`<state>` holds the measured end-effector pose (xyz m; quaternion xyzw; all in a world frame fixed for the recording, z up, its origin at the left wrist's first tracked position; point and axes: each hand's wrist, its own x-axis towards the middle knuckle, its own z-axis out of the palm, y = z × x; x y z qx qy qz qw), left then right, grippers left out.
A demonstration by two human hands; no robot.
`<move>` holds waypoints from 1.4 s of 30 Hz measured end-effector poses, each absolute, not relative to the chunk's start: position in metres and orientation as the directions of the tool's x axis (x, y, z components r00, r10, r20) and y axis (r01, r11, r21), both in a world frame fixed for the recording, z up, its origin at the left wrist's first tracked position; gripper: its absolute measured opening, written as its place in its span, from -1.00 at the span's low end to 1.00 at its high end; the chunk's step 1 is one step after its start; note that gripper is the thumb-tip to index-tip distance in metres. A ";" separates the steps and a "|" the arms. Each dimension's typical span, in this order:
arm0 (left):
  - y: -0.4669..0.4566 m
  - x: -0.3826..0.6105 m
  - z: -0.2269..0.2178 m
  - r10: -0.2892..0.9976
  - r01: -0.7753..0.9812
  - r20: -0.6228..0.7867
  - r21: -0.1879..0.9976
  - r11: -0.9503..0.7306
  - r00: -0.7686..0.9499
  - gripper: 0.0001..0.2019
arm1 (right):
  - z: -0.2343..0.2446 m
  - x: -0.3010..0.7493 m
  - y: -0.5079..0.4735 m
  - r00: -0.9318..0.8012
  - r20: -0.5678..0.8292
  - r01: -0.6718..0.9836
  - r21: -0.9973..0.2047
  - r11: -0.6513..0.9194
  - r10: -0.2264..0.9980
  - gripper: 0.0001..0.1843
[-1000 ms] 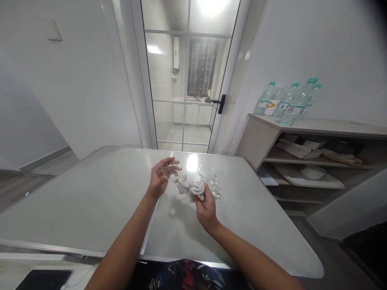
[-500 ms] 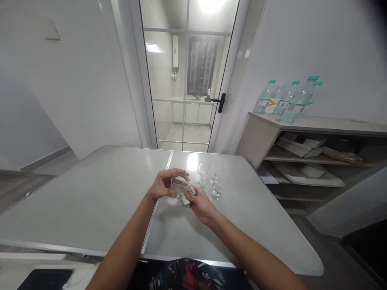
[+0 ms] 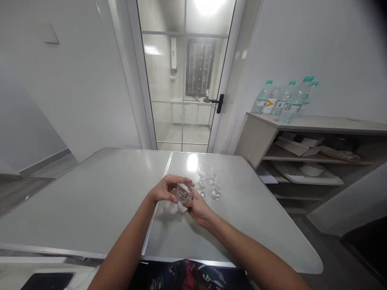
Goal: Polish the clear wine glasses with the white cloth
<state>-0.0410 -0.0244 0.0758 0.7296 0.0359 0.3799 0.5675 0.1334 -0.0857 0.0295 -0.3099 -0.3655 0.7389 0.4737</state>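
Note:
Over the middle of the table, my left hand (image 3: 167,188) is closed around the bowl of a clear drinking glass (image 3: 184,193), its rim facing up toward me. Close beneath it, my right hand (image 3: 198,208) grips a white cloth (image 3: 182,208) against the lower part of the glass. The base of this glass is hidden by the cloth and fingers. Just to the right, several clear stemmed glasses (image 3: 215,194) stand in a small group on the table.
The pale table (image 3: 99,201) has a seam running across it. A grey shelf unit (image 3: 260,141) at the right bears several plastic bottles (image 3: 286,110) with green caps. Behind the table is a glass-paned door (image 3: 183,100) with a black handle (image 3: 220,104).
The held glass has shifted slightly right and down, its rim tipping more toward me. My right hand and the cloth have moved lower around its underside.

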 end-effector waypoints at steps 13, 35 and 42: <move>-0.005 -0.030 0.061 0.819 -0.315 0.573 0.774 -0.550 -0.022 -0.40 | 0.025 0.142 -0.086 -0.517 -0.280 -0.046 -0.935 -0.352 0.809 -0.64; 0.028 -0.002 0.004 0.907 0.018 0.422 0.907 -0.422 -0.010 -0.34 | 0.022 0.143 -0.091 -0.839 -0.100 0.288 -0.916 0.280 0.535 -0.83; 0.030 -0.001 0.001 0.908 0.030 0.420 0.907 -0.420 0.008 -0.29 | 0.014 0.143 -0.089 -0.843 -0.082 0.288 -0.904 0.318 0.531 -0.78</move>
